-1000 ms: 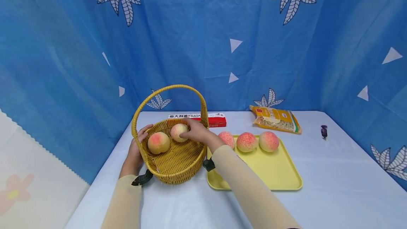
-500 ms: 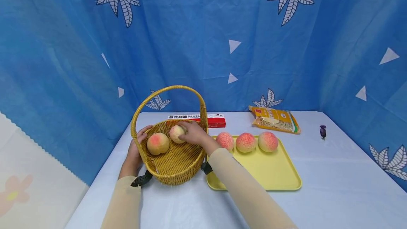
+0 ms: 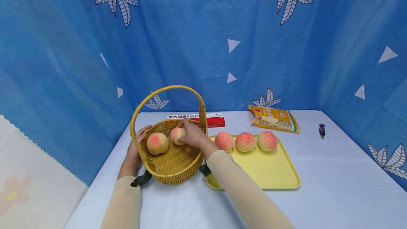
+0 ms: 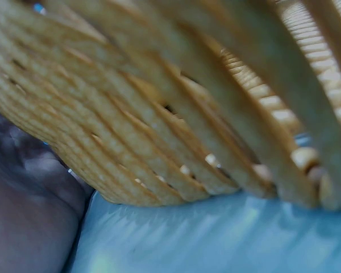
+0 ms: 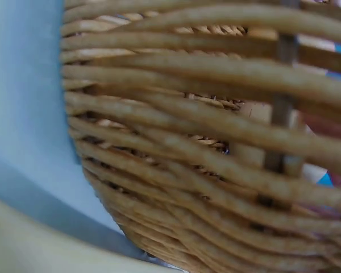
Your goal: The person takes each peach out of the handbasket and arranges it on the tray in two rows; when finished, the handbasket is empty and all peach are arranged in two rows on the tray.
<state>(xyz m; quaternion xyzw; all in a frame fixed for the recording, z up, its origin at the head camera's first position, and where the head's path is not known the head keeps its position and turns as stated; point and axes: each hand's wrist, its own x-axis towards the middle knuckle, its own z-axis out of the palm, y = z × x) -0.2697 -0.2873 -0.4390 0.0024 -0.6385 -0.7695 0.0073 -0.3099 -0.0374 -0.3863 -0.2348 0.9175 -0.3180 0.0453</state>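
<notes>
A yellow-brown wicker basket [image 3: 178, 176] with a tall arched handle stands on the table. Inside, at its left, lies a peach [image 3: 157, 143] with a red patch. My right hand [image 3: 193, 135] reaches in over the basket's right side and grips a smaller pale pink peach [image 3: 176, 135] near the back wall. At the left rim my left hand [image 3: 134, 149] holds the basket, its fingers along the rim behind the handle's base. Both wrist views look close onto the woven wall [image 4: 131, 125]; part of the left hand shows at that view's left edge. The right fingers are hidden from the right wrist view.
Right of the basket is a yellow tray [image 3: 270, 172]. Several red-speckled peaches [image 3: 245, 141] sit on it, one mostly behind the right forearm. A red pasta box [image 3: 216, 120] lies behind the basket. An orange food packet [image 3: 275, 119] and a purple wrapped candy [image 3: 322, 131] lie farther right.
The peach in my right hand has turned, showing more of its pink side, and the right hand has shifted slightly with it. My left hand stays at the basket's rim.
</notes>
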